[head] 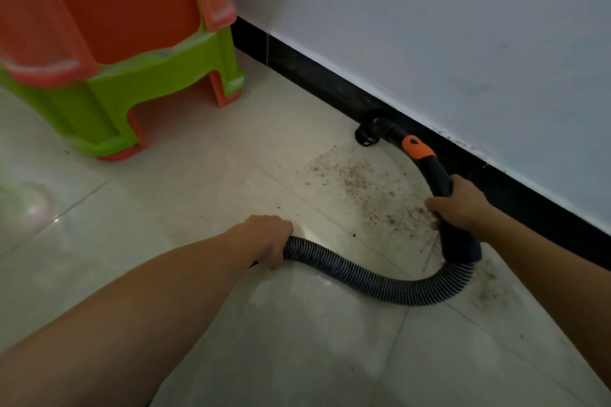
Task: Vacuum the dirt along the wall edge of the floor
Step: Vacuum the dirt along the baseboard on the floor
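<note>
Our right hand (459,205) gripped the handle (433,169), our left hand (267,238) the hose (347,269); the nozzle (365,135) touched the far baseboard (297,66), much dirt (357,182) left to clear.

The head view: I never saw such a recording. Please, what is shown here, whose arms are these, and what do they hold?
The one picture comes from a camera worn on a person's head, looking down at their own arms. The right hand grips the black vacuum handle; its nozzle is down at the tiled floor beside the black baseboard. The left hand holds the ribbed hose. Brown dirt lies scattered on the tiles near the wall. Stacked orange and green plastic stools stand at upper left.
</note>
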The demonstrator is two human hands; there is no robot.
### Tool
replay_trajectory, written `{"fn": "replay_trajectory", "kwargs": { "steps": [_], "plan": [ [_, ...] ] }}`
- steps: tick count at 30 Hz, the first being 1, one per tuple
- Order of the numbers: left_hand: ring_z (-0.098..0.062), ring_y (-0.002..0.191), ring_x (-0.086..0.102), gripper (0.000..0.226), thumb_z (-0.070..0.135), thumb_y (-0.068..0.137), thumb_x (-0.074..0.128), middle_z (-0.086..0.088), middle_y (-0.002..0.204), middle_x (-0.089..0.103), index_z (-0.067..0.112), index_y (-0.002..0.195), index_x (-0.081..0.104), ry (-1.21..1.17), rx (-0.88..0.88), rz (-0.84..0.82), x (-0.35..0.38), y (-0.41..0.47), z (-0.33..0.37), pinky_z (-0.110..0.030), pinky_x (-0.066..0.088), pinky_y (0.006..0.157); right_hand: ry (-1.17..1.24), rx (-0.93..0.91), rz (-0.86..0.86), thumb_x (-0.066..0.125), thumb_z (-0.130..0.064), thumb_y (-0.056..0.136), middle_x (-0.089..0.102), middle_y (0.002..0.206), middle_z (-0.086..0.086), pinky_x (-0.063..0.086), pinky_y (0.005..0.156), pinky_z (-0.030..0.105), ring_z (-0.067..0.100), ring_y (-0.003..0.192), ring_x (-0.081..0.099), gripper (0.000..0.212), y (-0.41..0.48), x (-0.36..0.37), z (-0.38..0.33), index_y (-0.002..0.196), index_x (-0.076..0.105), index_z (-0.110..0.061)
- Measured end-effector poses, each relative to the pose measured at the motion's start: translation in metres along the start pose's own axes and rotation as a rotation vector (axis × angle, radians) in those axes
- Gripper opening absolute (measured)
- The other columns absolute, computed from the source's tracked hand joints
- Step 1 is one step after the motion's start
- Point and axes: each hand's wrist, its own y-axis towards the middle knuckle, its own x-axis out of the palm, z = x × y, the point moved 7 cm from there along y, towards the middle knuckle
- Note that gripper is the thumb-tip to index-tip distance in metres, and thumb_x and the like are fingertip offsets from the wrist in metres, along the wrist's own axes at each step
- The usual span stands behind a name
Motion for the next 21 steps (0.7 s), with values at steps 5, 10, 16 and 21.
{"fn": "replay_trajectory", "kwargs": {
  "steps": [5,10,16,21],
  "plan": [
    [-0.022,0.094,0.059,0.041,0.025,0.078,0.071,-0.002,0.098,0.053,0.018,0.114,0.051,0.011,-0.024,0.002,-0.007,-0.011,-0.017,-0.032,0.048,0.075,0.166,-0.003,-0.058,0.065,0.000,0.085,0.062,0.076,0.019,0.053,0.050,0.033,0.029,0.054,0.061,0.036,-0.003,-0.001,-0.010,0.117,0.049,-0.003],
    [-0.023,0.094,0.062,0.041,0.025,0.076,0.073,-0.005,0.105,0.060,0.018,0.113,0.054,-0.026,-0.065,-0.028,0.001,-0.036,-0.028,-0.033,0.051,0.075,0.161,-0.022,-0.139,0.065,0.001,0.083,0.062,0.073,0.019,0.056,0.058,0.037,0.030,0.057,0.063,0.035,-0.013,0.006,-0.008,0.116,0.051,0.000],
    [-0.022,0.084,0.058,0.036,0.020,0.075,0.073,-0.003,0.093,0.053,0.018,0.104,0.051,0.046,-0.099,0.022,-0.016,-0.064,-0.011,-0.032,0.046,0.067,0.143,-0.075,-0.204,0.066,0.000,0.082,0.064,0.071,0.018,0.057,0.059,0.037,0.029,0.057,0.065,0.025,-0.031,0.019,-0.003,0.105,0.057,0.002],
    [-0.023,0.093,0.062,0.040,0.020,0.075,0.074,-0.005,0.101,0.061,0.016,0.110,0.056,0.107,-0.127,-0.032,-0.008,-0.080,-0.001,-0.032,0.050,0.072,0.144,-0.130,-0.223,0.065,-0.001,0.082,0.063,0.065,0.014,0.053,0.048,0.029,0.023,0.047,0.063,0.018,-0.050,0.027,-0.001,0.098,0.057,0.001]
  ]
}}
